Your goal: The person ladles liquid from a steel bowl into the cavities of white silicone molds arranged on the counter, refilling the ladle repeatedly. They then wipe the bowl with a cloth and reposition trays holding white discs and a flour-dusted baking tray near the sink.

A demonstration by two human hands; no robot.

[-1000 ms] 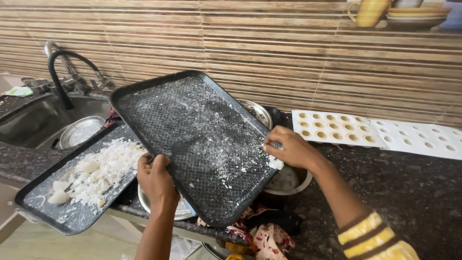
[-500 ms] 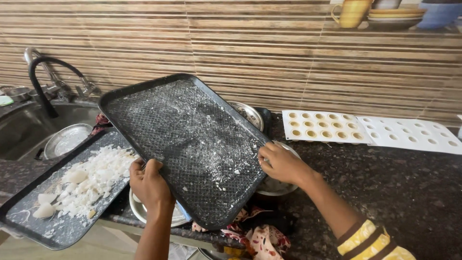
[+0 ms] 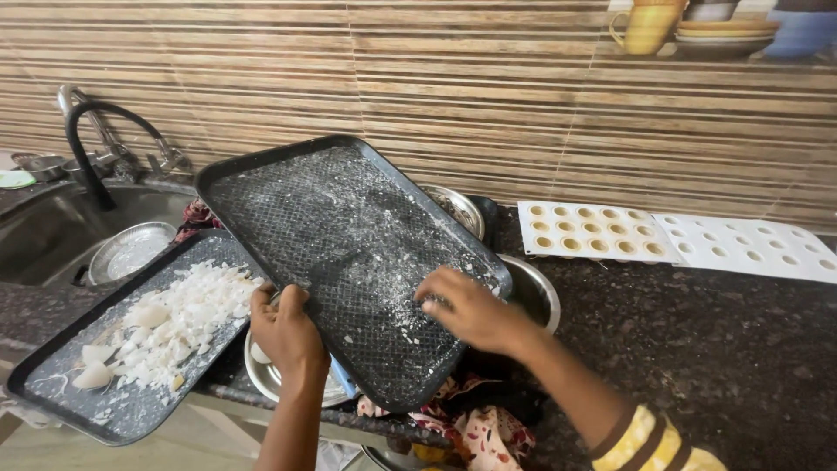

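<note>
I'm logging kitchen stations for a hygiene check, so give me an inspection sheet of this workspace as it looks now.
Surface: dark speckled stone counter, dusted with white crumbs near the trays.
Job's things: tilted black textured baking tray with white residue; second black tray holding white flakes and chunks.
Clutter: steel bowls, floral cloth, two white dimpled moulds.
Grippers: left hand grips the tilted tray's edge; right hand rests on its surface.
Cables: nothing seen.
Surroundings: steel sink with black tap, striped tile wall, yellow mug on shelf.
</note>
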